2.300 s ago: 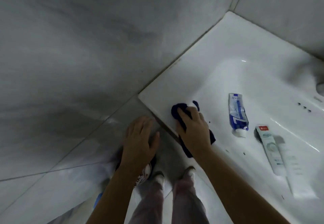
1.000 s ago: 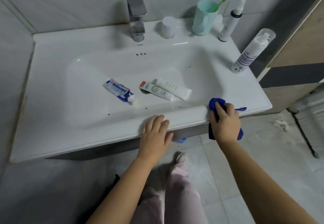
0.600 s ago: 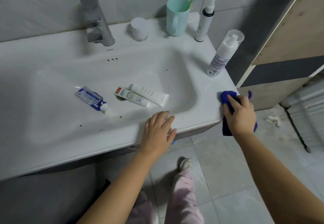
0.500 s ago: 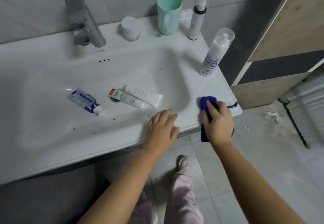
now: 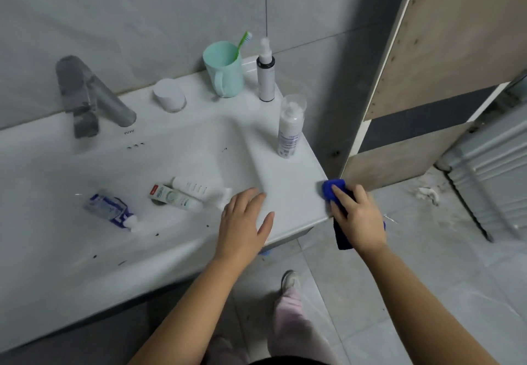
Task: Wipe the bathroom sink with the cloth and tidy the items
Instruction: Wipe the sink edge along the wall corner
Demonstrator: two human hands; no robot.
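Left hand: your left hand (image 5: 245, 222) lies flat on the front rim of the sink (image 5: 285, 170), fingers straight and released, holding nothing.
Right hand: your right hand (image 5: 358, 219) grasps the cloth (image 5: 332, 187), fingers bent over it and pressing it down; your thumb is hidden.
Cloth: blue, under your right fingers at the sink's right front corner. One end shows past your fingertips; the other hangs below your palm, over the edge.
White tubes: two white tubes (image 5: 174, 197) lie side by side in the basin, just left of your left fingertips.
Blue tube: the blue tube (image 5: 109, 210) lies farther left of them, apart.
Pump bottle: the pump bottle (image 5: 291, 127) stands upright on the rim, beyond your right fingertips.
Spray bottle: the spray bottle (image 5: 265, 79) stands farther beyond, beside the cup (image 5: 225, 70).
Cup: green, holding a toothbrush (image 5: 242, 45).
Faucet: the faucet (image 5: 94, 99) is well beyond and left of your left fingers, blurred.
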